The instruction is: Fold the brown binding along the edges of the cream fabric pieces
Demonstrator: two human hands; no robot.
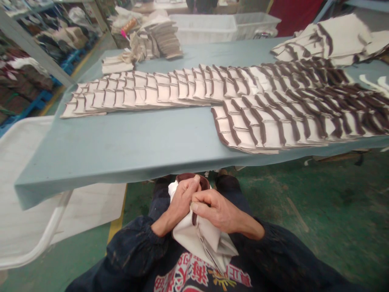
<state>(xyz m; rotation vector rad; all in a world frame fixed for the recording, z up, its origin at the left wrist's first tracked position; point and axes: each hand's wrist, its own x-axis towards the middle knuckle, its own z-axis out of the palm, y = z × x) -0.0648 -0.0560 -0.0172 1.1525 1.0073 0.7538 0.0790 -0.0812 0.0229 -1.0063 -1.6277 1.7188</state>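
A cream cloth piece with dark brown trim [202,237] hangs in front of my lap, gathered up between my two hands. My left hand [184,198] is closed on its upper part, thumb on top beside the brown edge. Right beside it, my right hand [215,209] pinches the cloth with thumb and fingertips. The hands touch or nearly touch; whether anything small sits in the right pinch is hidden. Part of the cloth's brown band [188,177] shows above the left hand.
Before me stands a table with a blue-grey cover [121,150]. On it lie overlapping rows of brown-edged cream pieces [267,129], a stack of folded cloth [164,38] and a loose pile [343,36]. White bins [200,28] stand behind; a white cart [54,227] is at left.
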